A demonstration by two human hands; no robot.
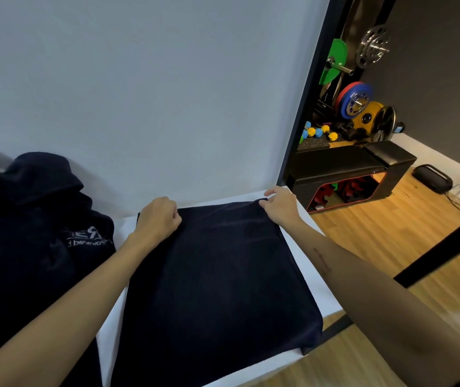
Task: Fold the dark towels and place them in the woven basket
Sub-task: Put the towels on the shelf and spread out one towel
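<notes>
Now: dark towel (217, 277) lies flat on white worktop (304, 227), centre frame. Left hand (157, 219) at its 11 o'clock corner, grip curled on the cloth. Right hand (279, 203) at 1 o'clock corner, grip pinching the edge. Heap of dark towels (36, 233) at 9 o'clock, near the wall (139, 93).

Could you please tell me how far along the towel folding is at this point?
One dark towel lies flat on the white table, apparently already folded once. In hand: the left hand and right hand each hold a far corner in a pinching grip. Left: finishing this fold and working through the heap of dark towels at the left. The basket is not identifiable in view, so nothing shows as stowed.
</notes>
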